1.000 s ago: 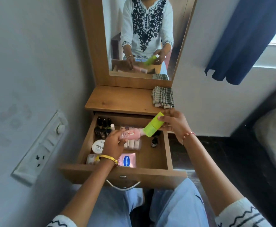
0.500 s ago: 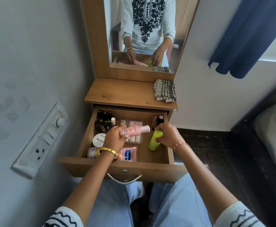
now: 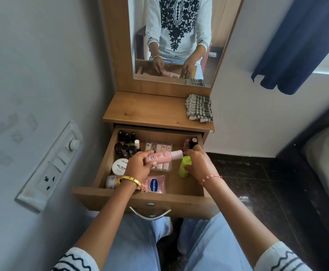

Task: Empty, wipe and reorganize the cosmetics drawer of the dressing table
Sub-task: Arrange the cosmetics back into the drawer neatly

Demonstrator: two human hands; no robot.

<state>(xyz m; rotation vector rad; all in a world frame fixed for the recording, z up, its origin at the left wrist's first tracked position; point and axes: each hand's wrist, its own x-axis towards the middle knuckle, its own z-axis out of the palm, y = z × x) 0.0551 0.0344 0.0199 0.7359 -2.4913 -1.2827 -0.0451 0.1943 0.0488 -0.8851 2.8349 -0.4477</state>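
Observation:
The wooden drawer [image 3: 140, 200] of the dressing table stands pulled out. My left hand [image 3: 139, 166] grips a pink bottle with a white cap [image 3: 163, 156], held sideways over the drawer's middle. My right hand [image 3: 198, 163] holds a lime green bottle [image 3: 184, 169] upright on the drawer floor at the right. Dark nail polish bottles [image 3: 125, 143] fill the back left corner. In front of them lies a white nail polish remover jar [image 3: 119, 165]. A clear case of pale tubes [image 3: 159, 148] sits under the pink bottle. A pink Vaseline pouch [image 3: 155, 184] lies at the front.
A checked cloth [image 3: 198, 107] lies folded on the right of the tabletop [image 3: 146, 110], below the mirror [image 3: 179, 36]. Two small bottles [image 3: 191, 142] stand in the drawer's back right corner. A switch panel [image 3: 50, 167] is on the left wall. A bed [image 3: 327, 157] stands at right.
My right hand has brought the green bottle down from above the drawer's right edge and stood it on the drawer floor. My left hand keeps the pink bottle almost where it was.

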